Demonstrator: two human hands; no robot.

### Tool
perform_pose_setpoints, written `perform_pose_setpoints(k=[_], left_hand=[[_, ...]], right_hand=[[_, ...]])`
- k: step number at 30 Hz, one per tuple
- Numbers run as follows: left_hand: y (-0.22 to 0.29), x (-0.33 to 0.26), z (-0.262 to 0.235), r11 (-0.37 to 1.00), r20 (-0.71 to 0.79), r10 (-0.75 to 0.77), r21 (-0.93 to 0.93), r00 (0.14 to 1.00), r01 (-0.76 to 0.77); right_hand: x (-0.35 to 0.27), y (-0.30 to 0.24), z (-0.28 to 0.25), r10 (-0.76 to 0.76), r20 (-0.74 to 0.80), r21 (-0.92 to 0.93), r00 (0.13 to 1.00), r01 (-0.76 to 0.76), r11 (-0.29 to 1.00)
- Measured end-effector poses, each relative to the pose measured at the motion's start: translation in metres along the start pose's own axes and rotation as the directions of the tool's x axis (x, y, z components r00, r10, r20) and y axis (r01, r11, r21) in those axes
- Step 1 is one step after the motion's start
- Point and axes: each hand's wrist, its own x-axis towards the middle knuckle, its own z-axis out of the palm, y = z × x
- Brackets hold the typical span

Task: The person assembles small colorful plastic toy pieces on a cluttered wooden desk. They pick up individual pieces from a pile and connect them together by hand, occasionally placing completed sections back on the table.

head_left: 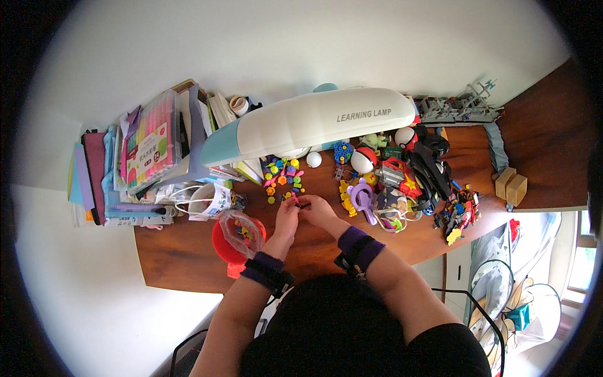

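My left hand (286, 221) and my right hand (318, 212) meet at the fingertips over the wooden desk. Both are closed in a pinch, and whatever small thing lies between the fingers is too small to make out. Just beyond them is a loose spread of small colourful plastic toy pieces (284, 179), yellow, orange, pink, blue and purple. Left of my left hand stands a red tub (227, 249), with a clear plastic bag (233, 230) and more bright pieces inside it. Dark purple bands wrap both wrists.
A long white desk lamp (314, 122) spans above the desk's far side. Books and a marker case (152, 147) stack at the left, beside a white paper bag (210, 201). To the right, mixed toys include a purple toy (362, 198), red-and-white balls (363, 160) and building-brick parts (461, 213).
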Motion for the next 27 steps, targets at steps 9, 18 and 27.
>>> perform_pose_setpoints(k=[9,18,27], left_hand=[[0.001,-0.01,0.001,0.998,0.046,0.03,-0.06,0.999,-0.027],[0.034,-0.043,0.002,0.982,0.115,0.163,-0.111,0.98,-0.15],[0.094,-0.112,-0.018,0.936,0.06,0.314,-0.188,0.948,-0.298]], right_hand=[[-0.014,-0.008,-0.004,0.021,-0.013,0.045,1.0,-0.02,0.999],[-0.033,-0.027,-0.009,-0.089,-0.085,0.142,0.992,0.1,0.985],[-0.061,-0.102,-0.011,-0.257,-0.099,0.203,0.961,0.273,0.94]])
